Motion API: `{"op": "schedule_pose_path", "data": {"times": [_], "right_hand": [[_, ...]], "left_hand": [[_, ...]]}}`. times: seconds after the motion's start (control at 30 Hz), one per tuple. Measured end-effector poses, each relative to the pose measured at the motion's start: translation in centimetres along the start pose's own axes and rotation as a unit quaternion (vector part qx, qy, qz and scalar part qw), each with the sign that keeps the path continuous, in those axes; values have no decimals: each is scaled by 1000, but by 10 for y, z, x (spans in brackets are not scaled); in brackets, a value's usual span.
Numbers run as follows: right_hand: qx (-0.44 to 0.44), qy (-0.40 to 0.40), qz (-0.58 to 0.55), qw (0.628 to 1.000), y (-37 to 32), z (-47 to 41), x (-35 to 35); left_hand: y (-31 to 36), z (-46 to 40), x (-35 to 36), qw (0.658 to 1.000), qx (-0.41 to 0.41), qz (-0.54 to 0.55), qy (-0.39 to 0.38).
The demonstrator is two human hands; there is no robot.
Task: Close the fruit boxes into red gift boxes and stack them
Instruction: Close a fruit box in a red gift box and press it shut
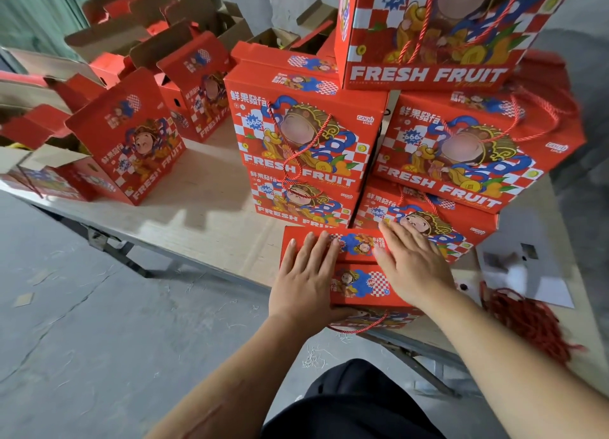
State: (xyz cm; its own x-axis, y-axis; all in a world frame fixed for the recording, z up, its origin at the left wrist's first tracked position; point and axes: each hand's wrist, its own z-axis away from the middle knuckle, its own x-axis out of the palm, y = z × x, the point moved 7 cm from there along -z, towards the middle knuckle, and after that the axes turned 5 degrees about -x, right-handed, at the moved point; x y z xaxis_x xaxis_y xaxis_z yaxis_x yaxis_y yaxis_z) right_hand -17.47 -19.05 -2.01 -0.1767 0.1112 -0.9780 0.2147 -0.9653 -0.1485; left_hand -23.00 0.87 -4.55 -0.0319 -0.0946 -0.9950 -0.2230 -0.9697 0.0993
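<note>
The red gift box (359, 274) sits at the desk's (211, 214) near edge, before the stacked boxes (306, 142). Left hand (303, 280) and right hand (412, 264) lie flat, fingers spread, pressing its lid flaps, likely to seat the closure.

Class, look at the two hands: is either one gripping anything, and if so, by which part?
Nothing is gripped. Left hand and right hand press flat on the gift box's top flaps.
</note>
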Motion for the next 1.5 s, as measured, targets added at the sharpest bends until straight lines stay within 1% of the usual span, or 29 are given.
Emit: {"op": "schedule_pose_path", "data": {"times": [0.17, 0.23, 0.3, 0.37, 0.4, 0.47, 0.5, 0.57, 0.67, 0.73, 0.8, 0.93, 1.0, 1.07, 1.1, 1.2, 1.27, 1.3, 1.33, 1.37, 1.43, 1.5], "right_hand": [[-11, -53, 3, 999, 7, -11, 13], [-16, -46, -4, 999, 5, -9, 12], [-5, 28, -27, 999, 5, 4, 7], [4, 123, -66, 990, 5, 25, 2], [0, 154, -75, 985, 5, 36, 3], [-11, 170, -79, 982, 6, 51, 7], [-14, 164, -82, 983, 7, 56, 10], [-9, 143, -88, 986, 8, 61, 13], [10, 61, -36, 997, 5, 62, 23], [20, 13, 6, 1000, 3, 62, 28], [22, -16, 24, 999, 2, 61, 28], [27, -50, 12, 998, -6, 57, 24], [11, -43, 1, 999, -16, 62, 28], [-19, -18, 3, 1000, -29, 75, 33], [-27, -4, 11, 1000, -33, 81, 35], [-25, 26, 8, 999, -38, 79, 31], [-18, 77, -33, 996, -34, 66, 14], [-9, 101, -58, 993, -28, 58, 5], [-2, 109, -82, 991, -20, 51, 0], [2, 100, -94, 990, -13, 45, 0], [3, 69, -81, 994, -3, 41, 10], [-4, 73, -76, 994, -1, 43, 18]], "left_hand": [[-2, -6, 2, 1000, -6, 0, -17], [-2, -4, 0, 1000, -6, -1, -6], [-1, 3, -8, 999, 4, 31, 41], [-1, 10, -18, 990, 26, 87, 108], [-2, 13, -22, 985, 34, 103, 134], [-9, 15, -25, 981, 26, 116, 154], [-14, 16, -24, 982, 13, 118, 149], [-20, 17, -18, 989, -2, 99, 109], [-21, 18, -10, 997, 6, 52, 53], [-21, 17, -8, 998, 5, 43, 41], [-21, 16, -6, 999, 8, 39, 34], [-34, 4, -9, 999, 17, 27, 9], [-42, -3, -17, 999, 3, 41, 31], [-46, -3, -22, 995, -15, 71, 67], [-46, -1, -21, 994, -23, 78, 71], [-39, -2, -16, 996, -35, 64, 41], [-38, -9, -19, 997, -43, 67, 10], [-40, -13, -24, 995, -52, 86, 5], [-45, -15, -30, 992, -61, 108, 10], [-50, -15, -36, 990, -66, 124, 25], [-56, -9, -40, 987, -58, 126, 76], [-55, 5, -35, 984, -54, 129, 107]]}}
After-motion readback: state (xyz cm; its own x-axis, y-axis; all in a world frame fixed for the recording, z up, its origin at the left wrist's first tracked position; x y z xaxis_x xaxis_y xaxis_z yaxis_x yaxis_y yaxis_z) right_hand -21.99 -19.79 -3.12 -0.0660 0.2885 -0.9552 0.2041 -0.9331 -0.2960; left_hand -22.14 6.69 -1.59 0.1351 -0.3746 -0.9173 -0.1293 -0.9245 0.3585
